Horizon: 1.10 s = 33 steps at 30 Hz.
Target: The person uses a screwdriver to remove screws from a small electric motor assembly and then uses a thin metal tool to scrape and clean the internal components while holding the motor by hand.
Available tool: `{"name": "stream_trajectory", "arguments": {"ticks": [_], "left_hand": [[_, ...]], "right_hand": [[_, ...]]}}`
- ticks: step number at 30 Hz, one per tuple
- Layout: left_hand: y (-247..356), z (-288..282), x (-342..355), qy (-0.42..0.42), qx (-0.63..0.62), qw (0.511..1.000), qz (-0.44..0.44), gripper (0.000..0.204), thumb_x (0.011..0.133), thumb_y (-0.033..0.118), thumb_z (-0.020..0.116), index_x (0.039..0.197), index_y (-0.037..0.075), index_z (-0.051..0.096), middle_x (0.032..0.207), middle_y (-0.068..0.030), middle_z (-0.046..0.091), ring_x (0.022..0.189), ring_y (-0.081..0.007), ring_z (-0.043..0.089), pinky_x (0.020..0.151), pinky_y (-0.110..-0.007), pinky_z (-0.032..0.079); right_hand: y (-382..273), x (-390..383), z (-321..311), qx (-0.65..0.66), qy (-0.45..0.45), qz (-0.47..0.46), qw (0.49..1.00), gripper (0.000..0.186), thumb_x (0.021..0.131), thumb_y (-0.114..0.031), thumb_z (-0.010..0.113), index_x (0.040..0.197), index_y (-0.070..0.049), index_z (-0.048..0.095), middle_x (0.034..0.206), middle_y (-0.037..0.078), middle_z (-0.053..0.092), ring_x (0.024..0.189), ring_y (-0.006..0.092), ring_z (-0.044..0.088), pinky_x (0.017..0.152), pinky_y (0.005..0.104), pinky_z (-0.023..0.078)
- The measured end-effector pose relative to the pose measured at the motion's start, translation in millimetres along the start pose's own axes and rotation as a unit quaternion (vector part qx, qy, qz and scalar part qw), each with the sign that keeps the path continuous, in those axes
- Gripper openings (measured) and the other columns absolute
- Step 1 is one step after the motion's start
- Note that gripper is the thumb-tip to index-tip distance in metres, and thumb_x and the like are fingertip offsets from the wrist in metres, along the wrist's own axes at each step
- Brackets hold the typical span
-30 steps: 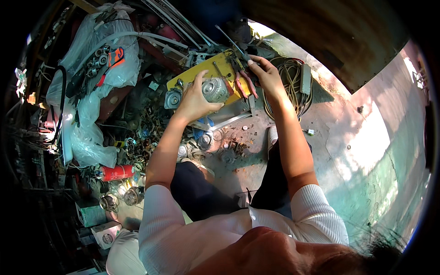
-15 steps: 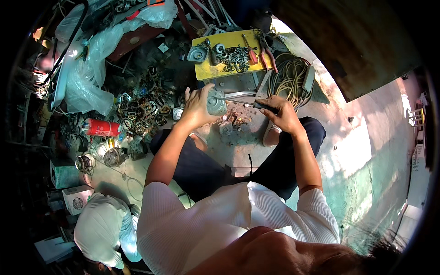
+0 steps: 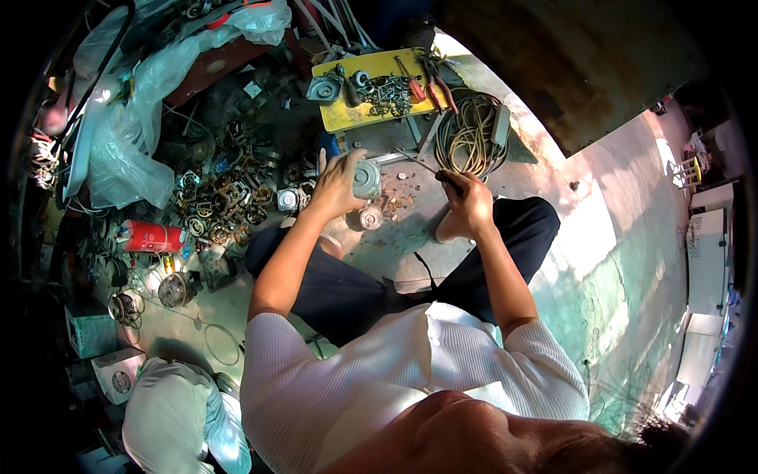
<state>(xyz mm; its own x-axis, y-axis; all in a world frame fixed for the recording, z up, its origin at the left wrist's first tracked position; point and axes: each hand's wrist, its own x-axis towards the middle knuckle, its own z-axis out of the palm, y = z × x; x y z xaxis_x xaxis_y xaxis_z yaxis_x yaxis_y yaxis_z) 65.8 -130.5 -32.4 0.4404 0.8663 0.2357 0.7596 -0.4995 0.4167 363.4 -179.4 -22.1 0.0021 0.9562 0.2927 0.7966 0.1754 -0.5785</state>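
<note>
Two bare hands work over a littered concrete floor (image 3: 632,261), the person seated with dark-trousered legs apart. The left hand (image 3: 338,183) is clasped around a small round grey motor housing (image 3: 366,178), holding it up just above the ground between the knees. The right hand (image 3: 467,201) is clenched on the dark handle of a screwdriver (image 3: 422,164), whose thin shaft slants toward the housing; whether the tip touches it cannot be told. Just below the housing a second small round metal part (image 3: 369,218) lies on the floor among rusty scraps. Ahead of the hands stands a low yellow board (image 3: 347,117) carrying a metal cap, a heap of small metal pieces and red-handled tools (image 3: 430,85). A coil of pale cable (image 3: 470,134) lies right of it. To the left, a heap of motor stators and rings (image 3: 221,201) spreads beside a red canister (image 3: 150,235) and crumpled clear plastic sheeting (image 3: 126,150)
</note>
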Motion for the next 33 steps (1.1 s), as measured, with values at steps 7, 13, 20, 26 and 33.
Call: {"name": "stream_trajectory", "arguments": {"ticks": [7,13,20,26,33], "left_hand": [[-4.5,6.3,8.1,-0.005,-0.015,1.000,-0.024,0.100,0.055,0.029,0.088,0.138,0.016,0.034,0.123,-0.0126,0.058,0.119,-0.0349,0.050,0.114,-0.060,0.012],[-29.9,22.3,-0.7,0.029,-0.308,0.923,-0.230,0.100,0.061,0.032,0.089,0.139,0.013,0.029,0.128,-0.0202,0.053,0.121,-0.0291,0.052,0.099,-0.037,0.043],[-47.1,25.9,8.8,0.084,-0.543,0.775,-0.313,0.092,0.070,0.031,0.087,0.138,0.001,0.032,0.122,-0.0160,0.054,0.112,-0.0216,0.053,0.096,-0.033,0.043],[-41.1,3.5,5.4,0.089,-0.700,0.650,-0.283,0.082,0.077,0.050,0.077,0.137,0.006,0.042,0.124,-0.0093,0.055,0.114,-0.0210,0.054,0.098,-0.039,0.043],[-47.6,3.9,6.6,0.021,-0.791,0.564,-0.238,0.089,0.072,0.071,0.067,0.136,0.012,0.045,0.124,-0.0071,0.058,0.111,-0.0199,0.057,0.097,-0.041,0.044]], "right_hand": [[8.8,-8.5,16.1,0.010,0.016,0.038,0.999,0.031,0.085,-0.024,0.067,0.114,-0.015,0.070,0.088,0.012,0.066,0.081,0.0329,0.064,0.076,0.0383,0.051],[3.1,44.1,38.6,0.092,0.093,0.042,0.990,0.042,0.087,-0.005,0.058,0.130,-0.005,0.056,0.106,0.022,0.060,0.097,0.0357,0.060,0.087,0.0397,0.047],[68.0,194.7,79.5,-0.037,0.164,0.009,0.986,0.039,0.089,-0.016,0.056,0.127,-0.007,0.058,0.111,0.025,0.059,0.102,0.0428,0.058,0.089,0.0472,0.047],[86.9,222.3,106.2,-0.163,0.131,0.053,0.976,0.054,0.089,-0.057,0.053,0.120,-0.014,0.064,0.120,0.012,0.063,0.108,0.0353,0.059,0.088,0.0499,0.047],[-7.6,160.3,94.5,0.133,-0.036,-0.033,0.990,0.054,0.087,-0.032,0.069,0.131,-0.005,0.054,0.127,0.020,0.057,0.116,0.0321,0.057,0.099,0.0438,0.044]]}}
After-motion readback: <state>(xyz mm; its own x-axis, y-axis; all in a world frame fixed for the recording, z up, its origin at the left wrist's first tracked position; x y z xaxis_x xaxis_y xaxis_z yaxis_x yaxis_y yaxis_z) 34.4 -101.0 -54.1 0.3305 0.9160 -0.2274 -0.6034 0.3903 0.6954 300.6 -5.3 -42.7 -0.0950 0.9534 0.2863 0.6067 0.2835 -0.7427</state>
